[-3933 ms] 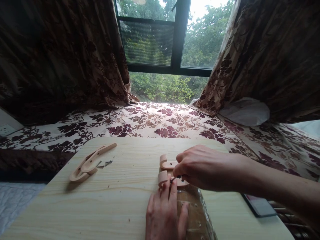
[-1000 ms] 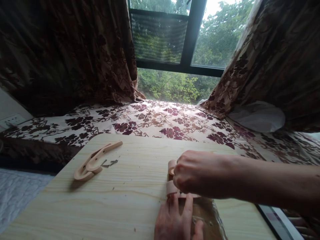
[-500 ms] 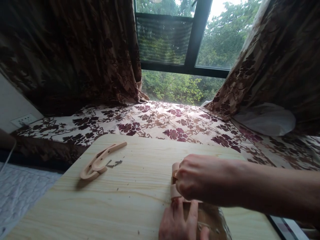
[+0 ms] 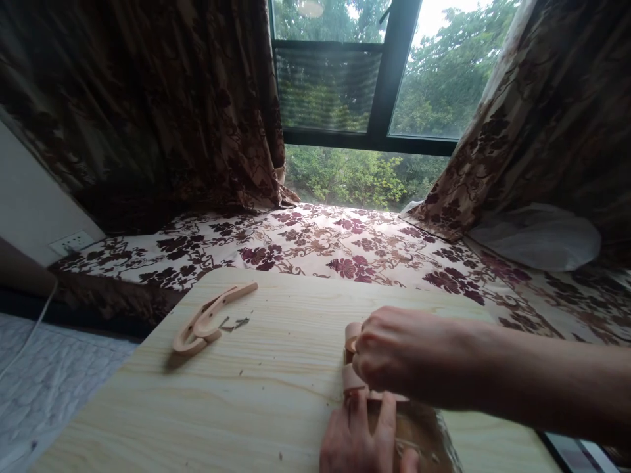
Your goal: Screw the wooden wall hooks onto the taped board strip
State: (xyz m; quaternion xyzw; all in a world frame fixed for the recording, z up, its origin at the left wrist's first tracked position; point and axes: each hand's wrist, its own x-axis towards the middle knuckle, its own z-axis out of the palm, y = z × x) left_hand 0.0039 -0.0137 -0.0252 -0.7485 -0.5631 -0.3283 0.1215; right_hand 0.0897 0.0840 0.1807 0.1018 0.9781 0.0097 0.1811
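My right hand (image 4: 387,348) is closed like a fist over a curved pale wooden piece (image 4: 352,379); whatever its fingers pinch is hidden. Just below it, my left hand (image 4: 357,437) lies with its fingers spread, the fingertips against the lower end of that piece and over a brown board (image 4: 421,430). The board has a shiny, ragged right edge and rests on the light wood table. To the left on the table, two curved wooden pieces (image 4: 207,318) lie nested together, beside a few small metal screws or nails (image 4: 235,323).
The pale wood table (image 4: 197,401) stands against a flower-patterned window seat (image 4: 315,243). Small dark bits are scattered on the tabletop. A flat dark-edged object (image 4: 576,453) is at the lower right. A translucent bag (image 4: 542,236) lies by the right curtain, and a socket (image 4: 73,242) is at the left.
The view has shifted slightly, so everything appears a little further right. Both hands keep nearly the same place and pose on the wooden piece and board.
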